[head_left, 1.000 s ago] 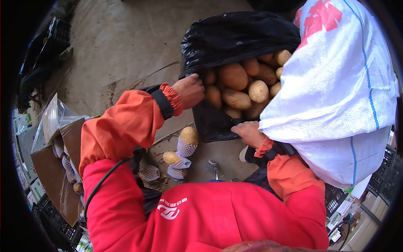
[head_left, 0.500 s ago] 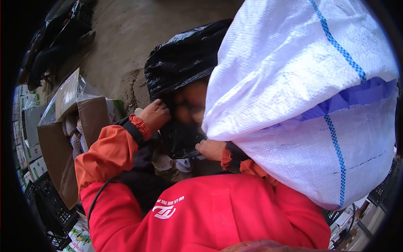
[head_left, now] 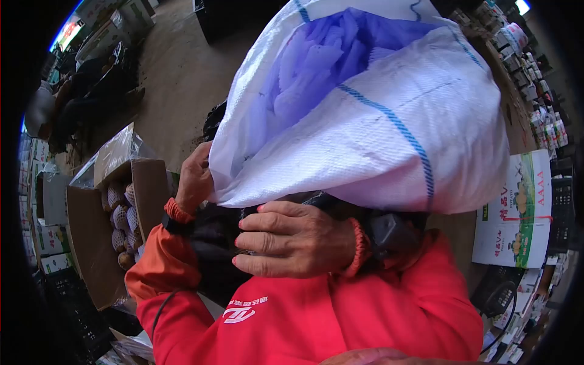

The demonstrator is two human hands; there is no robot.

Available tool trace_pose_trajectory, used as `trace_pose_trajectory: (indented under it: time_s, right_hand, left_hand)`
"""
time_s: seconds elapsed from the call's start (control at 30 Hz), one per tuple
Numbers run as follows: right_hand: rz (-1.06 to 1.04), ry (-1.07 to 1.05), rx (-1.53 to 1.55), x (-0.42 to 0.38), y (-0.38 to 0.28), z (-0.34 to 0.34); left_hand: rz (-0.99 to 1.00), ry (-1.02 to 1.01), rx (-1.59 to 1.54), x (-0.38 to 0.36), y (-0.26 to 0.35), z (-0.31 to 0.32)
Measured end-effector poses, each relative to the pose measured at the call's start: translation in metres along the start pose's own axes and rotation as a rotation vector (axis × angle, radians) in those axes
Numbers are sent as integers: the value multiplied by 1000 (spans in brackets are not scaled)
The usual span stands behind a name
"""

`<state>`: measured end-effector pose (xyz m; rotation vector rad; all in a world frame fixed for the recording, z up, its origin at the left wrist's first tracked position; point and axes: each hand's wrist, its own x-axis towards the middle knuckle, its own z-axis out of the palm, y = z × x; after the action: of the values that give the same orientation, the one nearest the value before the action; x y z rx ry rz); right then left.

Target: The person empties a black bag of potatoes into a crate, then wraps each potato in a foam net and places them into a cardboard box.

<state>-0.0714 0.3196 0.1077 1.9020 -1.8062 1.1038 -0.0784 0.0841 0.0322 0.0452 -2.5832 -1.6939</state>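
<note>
A large white woven sack (head_left: 365,146) with blue stripes leans across the space before me. Its mouth gapes, showing bluish-purple foam net sleeves (head_left: 310,67) inside. At the sack's left edge, my left hand (head_left: 196,176) is closed on the rim, with its fingertips partly hidden. My right hand (head_left: 292,238) is held palm down below the sack, fingers stretched toward the left, holding nothing. Behind the sack, only a sliver of a black plastic bag (head_left: 213,121) shows; the rest is covered.
On the left stands an open cardboard box (head_left: 91,237) lined with clear plastic, holding brownish round produce (head_left: 121,213) in white foam nets. A printed white carton (head_left: 514,210) is at the right. Black crates (head_left: 67,304) sit lower left. A person (head_left: 91,91) is at upper left.
The white sack has swung left and turned its mouth upward, covering most of the black bag. My left hand has left that bag for the sack's edge. My right hand has drawn back toward me.
</note>
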Motion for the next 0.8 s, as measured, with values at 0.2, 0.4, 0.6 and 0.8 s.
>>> trace_pose_trajectory:
  time_s: [0.2,0.4,0.6,0.8]
  right_hand:
    - [494,-405,-937,-36,26,-93]
    - [603,-295,-1098,-105,41,-130]
    - [699,-272,-1173,-178,59,-168]
    - [901,-437,-1235,-259,111,-194]
  left_hand:
    - [131,-58,-573,-28,30,42]
    - [-22,-307,-444,-43,20,111]
    - [125,-285,-321,-6,49,180]
    - [190,-275,-144,13,48,232]
